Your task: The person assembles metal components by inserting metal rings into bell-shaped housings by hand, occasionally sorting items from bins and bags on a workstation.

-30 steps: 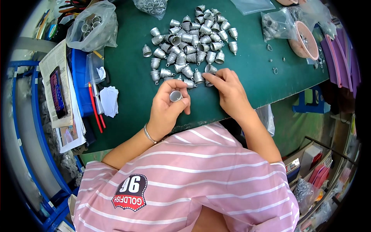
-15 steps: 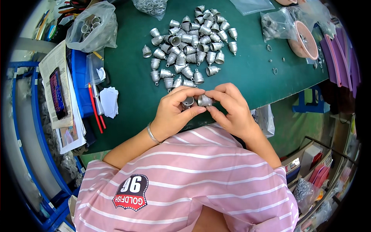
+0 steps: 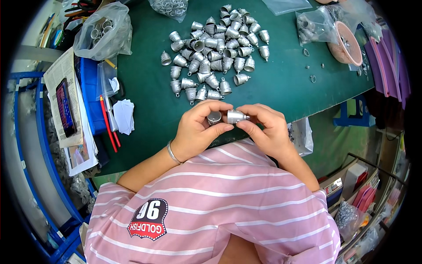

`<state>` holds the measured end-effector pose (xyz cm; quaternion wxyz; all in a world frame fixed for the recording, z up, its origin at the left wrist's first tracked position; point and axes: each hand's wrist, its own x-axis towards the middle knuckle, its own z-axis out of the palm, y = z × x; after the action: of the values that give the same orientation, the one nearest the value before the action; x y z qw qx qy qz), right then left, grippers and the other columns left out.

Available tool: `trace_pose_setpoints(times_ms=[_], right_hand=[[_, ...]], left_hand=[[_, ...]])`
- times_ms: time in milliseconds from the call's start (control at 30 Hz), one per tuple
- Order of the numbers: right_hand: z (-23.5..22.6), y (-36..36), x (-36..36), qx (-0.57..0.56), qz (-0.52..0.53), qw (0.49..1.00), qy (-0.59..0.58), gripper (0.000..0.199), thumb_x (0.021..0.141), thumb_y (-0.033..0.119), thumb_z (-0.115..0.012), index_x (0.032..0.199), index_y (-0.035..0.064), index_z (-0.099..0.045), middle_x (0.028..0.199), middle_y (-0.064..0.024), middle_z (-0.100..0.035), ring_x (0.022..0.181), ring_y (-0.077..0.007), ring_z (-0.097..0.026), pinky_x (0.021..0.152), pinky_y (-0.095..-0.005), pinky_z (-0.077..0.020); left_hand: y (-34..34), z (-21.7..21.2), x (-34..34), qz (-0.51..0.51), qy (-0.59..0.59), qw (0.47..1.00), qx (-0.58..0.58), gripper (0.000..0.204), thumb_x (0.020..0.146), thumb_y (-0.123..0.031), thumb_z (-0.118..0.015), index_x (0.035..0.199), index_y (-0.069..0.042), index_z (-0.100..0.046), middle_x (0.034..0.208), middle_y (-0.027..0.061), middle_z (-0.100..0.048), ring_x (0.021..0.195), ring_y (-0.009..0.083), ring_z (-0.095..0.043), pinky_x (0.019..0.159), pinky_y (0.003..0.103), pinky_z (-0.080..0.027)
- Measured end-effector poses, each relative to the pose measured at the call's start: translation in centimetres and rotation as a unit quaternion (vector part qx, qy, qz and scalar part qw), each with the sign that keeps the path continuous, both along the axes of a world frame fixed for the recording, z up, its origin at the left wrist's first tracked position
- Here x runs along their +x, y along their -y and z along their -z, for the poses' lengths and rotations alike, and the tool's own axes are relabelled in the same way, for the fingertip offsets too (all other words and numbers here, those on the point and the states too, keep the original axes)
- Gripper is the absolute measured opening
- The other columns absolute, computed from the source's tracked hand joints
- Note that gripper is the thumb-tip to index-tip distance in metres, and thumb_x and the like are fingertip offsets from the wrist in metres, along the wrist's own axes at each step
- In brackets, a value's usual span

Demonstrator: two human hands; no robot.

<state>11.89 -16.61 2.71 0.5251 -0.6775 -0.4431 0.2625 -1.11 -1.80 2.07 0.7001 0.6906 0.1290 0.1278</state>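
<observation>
My left hand (image 3: 193, 125) is curled around a small silver metal bell (image 3: 214, 117), its round end turned up between thumb and fingers. In my right hand (image 3: 268, 130) a second silver bell (image 3: 235, 116) lies on its side, pinched between thumb and fingertips. Its looped top points to the right, and its mouth faces my left hand. The two bells are close together, just over the table's near edge. Beyond my hands a loose pile of similar bells (image 3: 215, 55) covers the middle of the green tabletop (image 3: 281, 92); some lie tipped over, others stand.
At the left are a clear bag of rings (image 3: 105, 33), a blue tray (image 3: 91, 97), red pencils (image 3: 110, 125), paper scraps (image 3: 124, 116) and a phone (image 3: 66, 108) on newspaper. A pink basket (image 3: 347, 44) and a plastic bag (image 3: 316, 26) stand far right, with several loose rings nearby.
The bell in my right hand has turned, so its looped top now shows at the right. My right fingers have shifted slightly; my left hand stays almost in place.
</observation>
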Motion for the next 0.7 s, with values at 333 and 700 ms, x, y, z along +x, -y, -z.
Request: trace_pose_setpoints(times_ms=[333,700], right_hand=[[-0.4,-0.3,0.4,0.055,-0.024,0.998,-0.017,0.026,0.074,-0.003,-0.066,0.100,-0.0017,-0.060,0.097,-0.0130,-0.061,0.082,-0.0193,-0.059,0.065,-0.0266,-0.0490],[1.4,-1.0,0.2,0.050,0.023,0.993,-0.108,0.020,0.074,-0.007,-0.061,0.093,-0.0009,-0.061,0.096,-0.0141,-0.062,0.084,-0.0254,-0.062,0.072,-0.0321,-0.0493]], left_hand=[[-0.3,0.3,0.1,-0.003,0.035,0.999,-0.005,0.035,0.072,0.004,-0.070,0.104,0.001,-0.057,0.106,0.0088,-0.055,0.095,0.0146,-0.056,0.080,0.026,-0.047],[-0.4,-0.3,-0.1,-0.010,0.049,0.992,0.115,0.026,0.070,0.002,-0.072,0.094,0.000,-0.061,0.100,0.0058,-0.051,0.083,0.0103,-0.055,0.069,0.022,-0.048]])
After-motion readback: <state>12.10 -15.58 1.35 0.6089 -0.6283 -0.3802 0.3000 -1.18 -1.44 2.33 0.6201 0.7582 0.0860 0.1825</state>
